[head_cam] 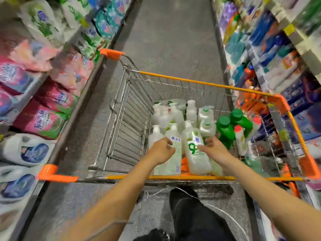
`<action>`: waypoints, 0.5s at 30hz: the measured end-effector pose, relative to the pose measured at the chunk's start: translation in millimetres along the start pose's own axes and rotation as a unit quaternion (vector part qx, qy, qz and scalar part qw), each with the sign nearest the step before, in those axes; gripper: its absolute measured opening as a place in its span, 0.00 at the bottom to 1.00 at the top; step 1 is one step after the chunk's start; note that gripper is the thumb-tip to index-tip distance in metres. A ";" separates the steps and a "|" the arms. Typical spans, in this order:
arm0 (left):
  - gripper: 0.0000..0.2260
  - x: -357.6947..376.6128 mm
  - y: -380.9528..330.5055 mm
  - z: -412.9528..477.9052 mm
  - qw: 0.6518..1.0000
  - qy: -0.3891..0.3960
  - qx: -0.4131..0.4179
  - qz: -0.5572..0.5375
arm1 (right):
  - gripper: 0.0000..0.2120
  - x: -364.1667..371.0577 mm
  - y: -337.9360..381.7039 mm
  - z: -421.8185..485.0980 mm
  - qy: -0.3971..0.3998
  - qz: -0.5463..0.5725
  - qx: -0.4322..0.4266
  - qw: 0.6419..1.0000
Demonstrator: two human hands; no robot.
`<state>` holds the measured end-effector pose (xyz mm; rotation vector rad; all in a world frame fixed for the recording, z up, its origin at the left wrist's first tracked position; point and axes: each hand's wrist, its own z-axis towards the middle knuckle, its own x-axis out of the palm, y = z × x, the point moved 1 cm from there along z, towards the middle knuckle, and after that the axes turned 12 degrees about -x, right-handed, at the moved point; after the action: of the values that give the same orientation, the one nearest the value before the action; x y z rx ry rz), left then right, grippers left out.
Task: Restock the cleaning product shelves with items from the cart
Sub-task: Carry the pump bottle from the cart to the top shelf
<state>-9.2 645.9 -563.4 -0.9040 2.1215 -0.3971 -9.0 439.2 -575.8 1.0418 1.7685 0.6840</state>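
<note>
An orange-rimmed wire cart (pixel 191 177) stands in the aisle and holds several white pump bottles, two green bottles (pixel 225 131) and a pink-capped bottle (pixel 240 140). My left hand (pixel 161 151) reaches into the cart, its fingers curled over the shoulder of a white bottle (pixel 174 159) near the front rim. My right hand (pixel 214 148) is beside a white bottle with a green label (pixel 195 153). Its thumb rests on the label and its fingers are spread, not closed around the bottle.
Shelves of pink, white and green detergent bags (pixel 43 117) run along the left. Blue and orange cleaning products (pixel 271 54) fill the shelves on the right. The grey aisle floor (pixel 173 40) stretches ahead of the cart. My dark trouser leg (pixel 192 214) is below.
</note>
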 end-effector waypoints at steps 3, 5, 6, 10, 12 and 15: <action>0.15 12.9 -8.7 33.4 0.999 0.019 -0.033 -0.039 | 0.33 11.5 -26.2 46.5 0.057 -0.017 0.040 0.997; 0.14 22.2 -11.6 51.2 0.996 0.035 -0.061 -0.058 | 0.38 17.5 -44.1 65.8 0.079 -0.006 0.064 0.995; 0.11 28.4 -12.0 60.8 0.995 0.042 -0.074 -0.059 | 0.40 19.2 -53.0 73.2 0.082 -0.001 0.079 0.993; 0.11 55.0 -17.8 88.7 0.990 0.079 -0.106 -0.046 | 0.52 23.7 -97.5 98.3 0.070 0.058 0.128 0.988; 0.07 70.4 -19.7 96.4 0.983 0.118 -0.121 -0.070 | 0.42 26.8 -101.5 99.7 0.061 0.100 0.154 0.981; 0.08 95.9 -12.0 109.1 0.972 0.155 -0.139 -0.105 | 0.17 28.6 -90.6 94.4 0.065 0.112 0.162 0.978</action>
<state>37.2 570.7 -679.3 -1.3078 2.4151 -0.3733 40.0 420.9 -699.2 1.4643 1.9361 0.6233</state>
